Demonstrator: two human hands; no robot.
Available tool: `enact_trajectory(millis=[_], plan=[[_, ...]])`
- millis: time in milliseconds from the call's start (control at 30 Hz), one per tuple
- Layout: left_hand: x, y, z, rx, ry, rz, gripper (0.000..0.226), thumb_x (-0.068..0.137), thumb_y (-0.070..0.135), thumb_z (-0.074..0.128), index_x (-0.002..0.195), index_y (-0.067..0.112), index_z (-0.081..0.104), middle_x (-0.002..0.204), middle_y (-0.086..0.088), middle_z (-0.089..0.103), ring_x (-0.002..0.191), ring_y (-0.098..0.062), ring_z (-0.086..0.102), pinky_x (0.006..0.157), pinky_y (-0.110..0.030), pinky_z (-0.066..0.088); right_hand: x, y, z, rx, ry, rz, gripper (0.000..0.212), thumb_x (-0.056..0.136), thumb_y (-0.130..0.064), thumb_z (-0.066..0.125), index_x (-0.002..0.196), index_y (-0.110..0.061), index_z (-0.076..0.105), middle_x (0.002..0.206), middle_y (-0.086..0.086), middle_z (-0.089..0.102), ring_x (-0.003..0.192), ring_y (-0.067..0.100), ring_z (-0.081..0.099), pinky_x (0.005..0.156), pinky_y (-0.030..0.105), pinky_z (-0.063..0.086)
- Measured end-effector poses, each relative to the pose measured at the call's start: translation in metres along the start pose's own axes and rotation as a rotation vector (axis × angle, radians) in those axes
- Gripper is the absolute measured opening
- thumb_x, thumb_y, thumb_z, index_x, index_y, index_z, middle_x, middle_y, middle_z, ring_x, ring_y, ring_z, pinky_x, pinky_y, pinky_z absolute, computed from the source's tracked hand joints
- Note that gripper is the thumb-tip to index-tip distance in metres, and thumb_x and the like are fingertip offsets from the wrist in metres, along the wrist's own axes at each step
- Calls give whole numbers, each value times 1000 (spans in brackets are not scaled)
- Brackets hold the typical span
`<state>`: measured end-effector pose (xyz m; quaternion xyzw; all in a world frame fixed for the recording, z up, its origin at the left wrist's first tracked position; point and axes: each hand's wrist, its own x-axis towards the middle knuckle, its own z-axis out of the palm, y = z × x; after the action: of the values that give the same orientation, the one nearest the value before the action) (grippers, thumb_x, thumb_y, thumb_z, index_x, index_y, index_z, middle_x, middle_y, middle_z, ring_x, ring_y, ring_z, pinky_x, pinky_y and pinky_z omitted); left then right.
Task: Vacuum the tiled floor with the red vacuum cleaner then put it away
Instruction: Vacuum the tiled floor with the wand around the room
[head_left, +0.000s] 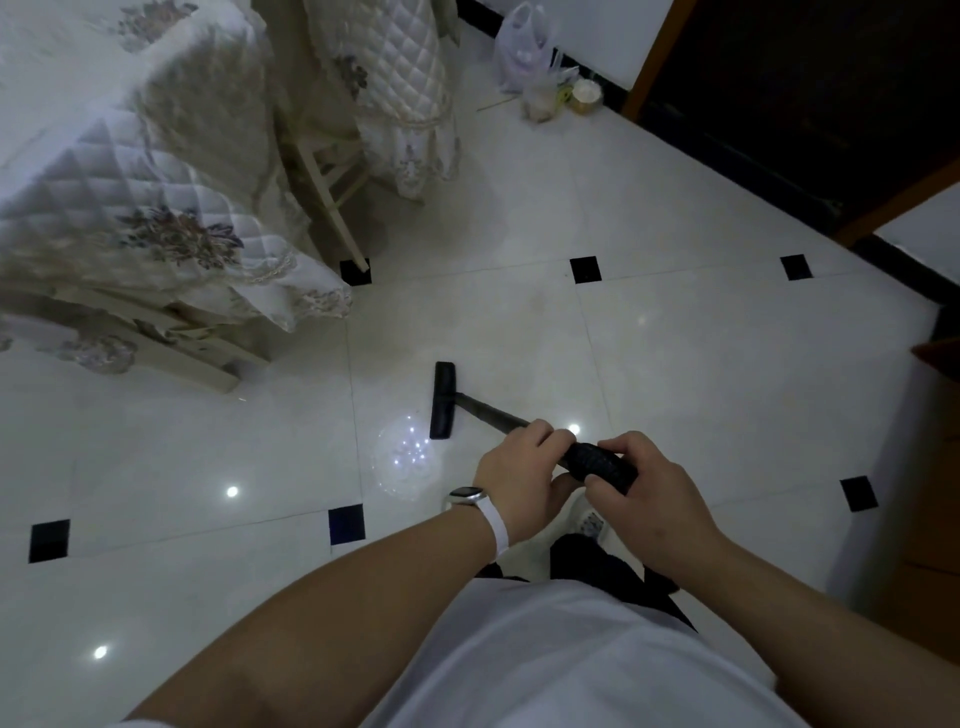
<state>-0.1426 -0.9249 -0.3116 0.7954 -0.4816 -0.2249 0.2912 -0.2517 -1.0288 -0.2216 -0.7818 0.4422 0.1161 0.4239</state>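
Vacuuming is judged under way, the slim black vacuum wand (488, 410) being gripped by curled fingers of the left hand (519, 470) and right hand (647, 486), its flat head (443, 400) laid on the white tiled floor (717, 364) near the cream quilt-draped chair (332, 187), toward which a push seems called for; the red body is unseen.

Hands: left hand (519, 470) and right hand (641, 480) both grip the black ribbed hose (597, 462) — close together.
Wand: dark tube (488, 410) slants down to the flat black floor head (443, 401).
Floor: glossy white tiles (701, 364) with small black squares.
Left side: quilted tablecloth (130, 171) and covered chair (395, 78).
Far wall: plastic bags (535, 67) — on the floor.
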Motion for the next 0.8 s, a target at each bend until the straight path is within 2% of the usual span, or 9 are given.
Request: enact_trajectory(millis=[200,367,800], plan=[[18,21,15,-11,-18,-20,42,80,43,37,112,21,54,106,1,56,89,-21,56,60,-37,52,8,21,-21,36,4,3,21,88,-30,62,105,-30,50,74,-2,65,64,18,61,59,33,48],[43,45,34,-44,-26,-54,39,82,21,58,121,20,53,120,1,55,96,-22,58,68,-40,54,20,41,-47,69,23,0,21,89,-30,61,105,-31,48,75,-4,64,67,16,62,63,35,49],[127,130,97,6,-136,-57,40,86,22,60,125,23,53,127,7,53,103,-16,57,76,-36,52,47,125,-142,142,24,50,21,90,-32,59,107,-31,45,77,-3,65,66,14,63,64,36,52]])
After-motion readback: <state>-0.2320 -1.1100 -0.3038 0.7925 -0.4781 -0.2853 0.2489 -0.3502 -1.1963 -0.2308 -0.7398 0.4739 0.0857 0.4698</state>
